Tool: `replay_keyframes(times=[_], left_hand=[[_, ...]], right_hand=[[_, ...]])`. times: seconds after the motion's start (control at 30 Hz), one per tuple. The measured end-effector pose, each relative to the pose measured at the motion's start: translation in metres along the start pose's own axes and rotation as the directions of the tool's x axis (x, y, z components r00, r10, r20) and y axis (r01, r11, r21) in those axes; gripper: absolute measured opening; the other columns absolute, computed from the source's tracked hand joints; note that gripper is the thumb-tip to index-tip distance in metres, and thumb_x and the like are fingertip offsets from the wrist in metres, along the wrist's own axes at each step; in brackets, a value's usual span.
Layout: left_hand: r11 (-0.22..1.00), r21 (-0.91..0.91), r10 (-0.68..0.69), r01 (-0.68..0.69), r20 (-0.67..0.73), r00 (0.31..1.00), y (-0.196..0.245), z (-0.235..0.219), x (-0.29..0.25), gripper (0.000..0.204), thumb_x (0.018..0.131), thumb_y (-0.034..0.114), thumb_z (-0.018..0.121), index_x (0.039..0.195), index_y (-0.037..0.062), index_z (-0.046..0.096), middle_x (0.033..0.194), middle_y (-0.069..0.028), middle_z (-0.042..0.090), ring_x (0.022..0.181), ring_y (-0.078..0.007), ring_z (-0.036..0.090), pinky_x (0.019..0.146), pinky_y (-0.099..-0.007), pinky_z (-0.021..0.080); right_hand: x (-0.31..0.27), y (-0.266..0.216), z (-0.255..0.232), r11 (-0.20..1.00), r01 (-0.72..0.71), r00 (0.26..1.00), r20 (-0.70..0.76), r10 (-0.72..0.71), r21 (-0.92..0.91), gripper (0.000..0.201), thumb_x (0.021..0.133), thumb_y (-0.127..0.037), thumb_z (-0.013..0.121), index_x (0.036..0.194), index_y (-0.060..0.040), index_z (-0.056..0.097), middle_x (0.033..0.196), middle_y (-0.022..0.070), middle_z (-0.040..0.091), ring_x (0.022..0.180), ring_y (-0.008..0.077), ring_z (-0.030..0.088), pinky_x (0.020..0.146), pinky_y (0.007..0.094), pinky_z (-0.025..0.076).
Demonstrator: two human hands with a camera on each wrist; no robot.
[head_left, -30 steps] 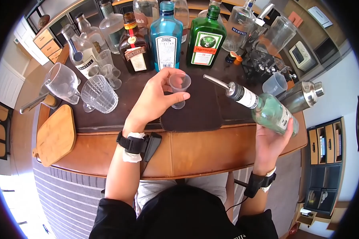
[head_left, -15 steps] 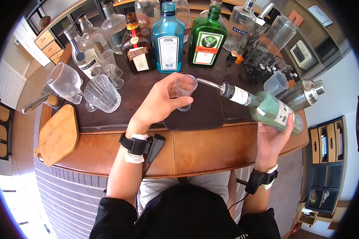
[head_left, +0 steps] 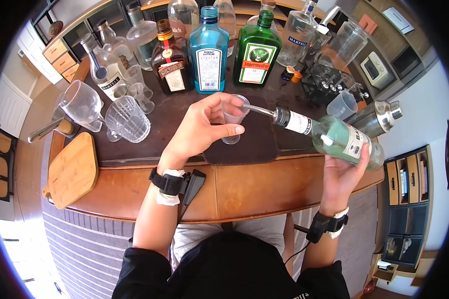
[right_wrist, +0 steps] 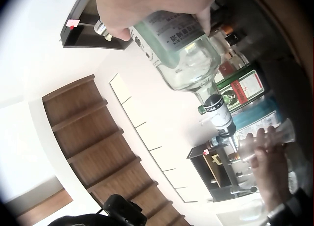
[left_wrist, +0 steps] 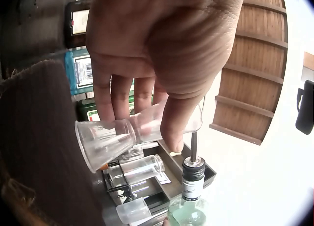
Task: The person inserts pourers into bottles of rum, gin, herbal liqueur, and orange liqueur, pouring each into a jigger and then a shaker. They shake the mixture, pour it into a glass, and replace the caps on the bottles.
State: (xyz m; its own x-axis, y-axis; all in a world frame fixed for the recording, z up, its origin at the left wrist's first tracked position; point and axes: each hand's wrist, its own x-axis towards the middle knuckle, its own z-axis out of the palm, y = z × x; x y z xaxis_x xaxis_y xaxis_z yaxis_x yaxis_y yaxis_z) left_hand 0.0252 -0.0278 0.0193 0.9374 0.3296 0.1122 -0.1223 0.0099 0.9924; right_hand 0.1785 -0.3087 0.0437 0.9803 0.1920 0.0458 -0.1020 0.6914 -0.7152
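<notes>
My left hand [head_left: 197, 127] pinches a clear hourglass-shaped jigger [head_left: 233, 115] between thumb and fingers, upright above a dark mat [head_left: 257, 144]. In the left wrist view the jigger's flared foot [left_wrist: 100, 145] sticks out past the fingers. My right hand [head_left: 341, 174] grips a pale green glass bottle [head_left: 338, 137] round its lower body, tilted with its neck toward the left. The bottle's metal pour spout [head_left: 259, 109] reaches the jigger's rim. Whether liquid runs from it I cannot tell.
Behind the hands stand a brown bottle [head_left: 173, 70], a blue bottle [head_left: 209, 60] and a green bottle [head_left: 257, 55]. Left are a ribbed glass mug [head_left: 128, 119] and a wooden board [head_left: 72, 169]. A metal shaker [head_left: 379, 119] and plastic cup [head_left: 341, 103] sit right.
The bottle has moved left and its spout now meets the jigger's rim, where before there was a gap. The jigger has shifted slightly right and down in view, in my left hand.
</notes>
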Motion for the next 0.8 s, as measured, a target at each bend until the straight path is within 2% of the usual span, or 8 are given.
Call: replay_keyframes(times=[0.1,0.3,0.4,0.8], left_hand=[[1.0,0.013,0.007,-0.007,-0.006,1.0,0.001,0.0,0.0,0.05,0.086,-0.002,0.081,0.13,0.0039,0.06,0.114,-0.0081,0.071,0.109,-0.0157,0.068,0.096,-0.0325,0.056],[1.0,0.016,0.011,-0.011,-0.017,1.0,0.0,0.001,0.0,0.05,0.085,-0.002,0.082,0.13,0.0043,0.061,0.114,-0.0074,0.07,0.108,-0.0148,0.068,0.094,-0.031,0.057],[0.999,0.027,0.022,-0.022,-0.019,1.0,0.0,0.001,-0.001,0.05,0.085,-0.003,0.082,0.13,0.0039,0.061,0.113,-0.0072,0.069,0.107,-0.0143,0.068,0.092,-0.0303,0.057],[0.999,0.046,0.017,-0.016,-0.02,1.0,0.001,0.001,-0.001,0.051,0.085,-0.002,0.082,0.131,0.0035,0.062,0.113,-0.0071,0.069,0.104,-0.0139,0.068,0.091,-0.0298,0.058]], right_hand=[[0.001,-0.004,0.0,0.999,-0.007,1.0,0.018,0.006,0.045,0.056,0.099,-0.037,0.067,0.141,-0.0025,0.05,0.138,0.0157,0.062,0.13,0.029,0.059,0.112,0.048,0.047],[0.002,-0.011,0.006,0.999,0.037,0.999,0.02,-0.038,0.005,0.057,0.099,-0.037,0.066,0.141,-0.002,0.05,0.138,0.0163,0.062,0.13,0.029,0.058,0.113,0.0479,0.046],[0.005,-0.012,0.008,0.996,0.069,0.998,0.014,-0.069,-0.051,0.059,0.1,-0.042,0.063,0.143,-0.0039,0.049,0.139,0.0149,0.062,0.129,0.028,0.059,0.11,0.0467,0.048],[0.006,-0.017,0.014,0.995,0.082,0.996,0.032,-0.08,-0.063,0.057,0.1,-0.04,0.063,0.143,-0.0045,0.05,0.138,0.0151,0.062,0.129,0.0282,0.06,0.11,0.0473,0.048]])
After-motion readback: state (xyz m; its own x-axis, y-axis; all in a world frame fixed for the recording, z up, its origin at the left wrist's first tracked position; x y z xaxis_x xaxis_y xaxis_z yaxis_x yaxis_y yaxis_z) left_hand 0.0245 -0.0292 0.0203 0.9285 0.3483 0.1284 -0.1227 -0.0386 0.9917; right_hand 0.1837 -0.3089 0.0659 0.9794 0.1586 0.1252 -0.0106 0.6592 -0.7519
